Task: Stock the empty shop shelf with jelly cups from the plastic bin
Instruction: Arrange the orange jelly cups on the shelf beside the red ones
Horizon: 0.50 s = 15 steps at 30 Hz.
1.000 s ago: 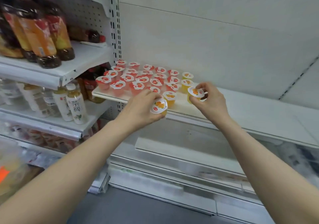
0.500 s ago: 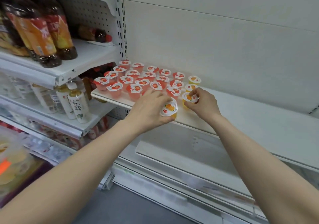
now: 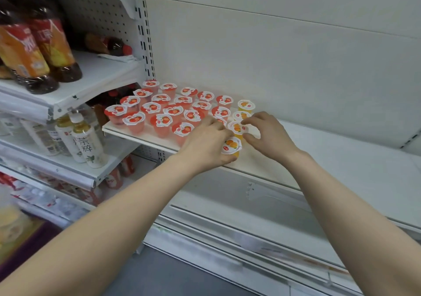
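Leaves most of shelf [image 3: 341, 159] bare, gripping orange cup [image 3: 231, 145] in left hand [image 3: 205, 145], pinching second cup [image 3: 237, 127] in right hand [image 3: 268, 136].

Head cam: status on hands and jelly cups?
Left hand grips front orange cup at shelf edge. Right hand pinches second orange cup behind it. Nothing in the way.

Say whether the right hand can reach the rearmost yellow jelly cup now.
Probably yes: the rearmost yellow jelly cup stands close behind the right hand, bare shelf to its right; that hand pinches another cup.
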{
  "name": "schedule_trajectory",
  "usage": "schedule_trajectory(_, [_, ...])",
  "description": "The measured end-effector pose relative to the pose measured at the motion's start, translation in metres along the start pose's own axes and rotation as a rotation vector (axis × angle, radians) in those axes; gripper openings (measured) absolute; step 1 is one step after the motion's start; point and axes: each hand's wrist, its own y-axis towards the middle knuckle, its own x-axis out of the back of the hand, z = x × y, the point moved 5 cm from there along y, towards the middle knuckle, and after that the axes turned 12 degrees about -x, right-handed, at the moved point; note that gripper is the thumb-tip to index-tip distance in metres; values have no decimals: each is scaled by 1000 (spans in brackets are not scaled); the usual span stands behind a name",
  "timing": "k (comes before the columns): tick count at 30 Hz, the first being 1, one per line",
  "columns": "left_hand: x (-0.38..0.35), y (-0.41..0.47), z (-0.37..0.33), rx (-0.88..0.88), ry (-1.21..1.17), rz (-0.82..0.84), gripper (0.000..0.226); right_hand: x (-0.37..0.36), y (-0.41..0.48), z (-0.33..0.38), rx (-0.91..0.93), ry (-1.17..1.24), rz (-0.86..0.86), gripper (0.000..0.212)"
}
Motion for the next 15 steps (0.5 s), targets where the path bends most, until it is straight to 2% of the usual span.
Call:
schedule_trajectory(7, [-13, 9, -4, 7, 71, -17, 57, 15, 0, -8, 22, -123, -108, 35])
schedule_trajectory(15, [-6, 5, 0, 7, 62, -15, 65, 20, -3, 2, 30, -158, -121, 36])
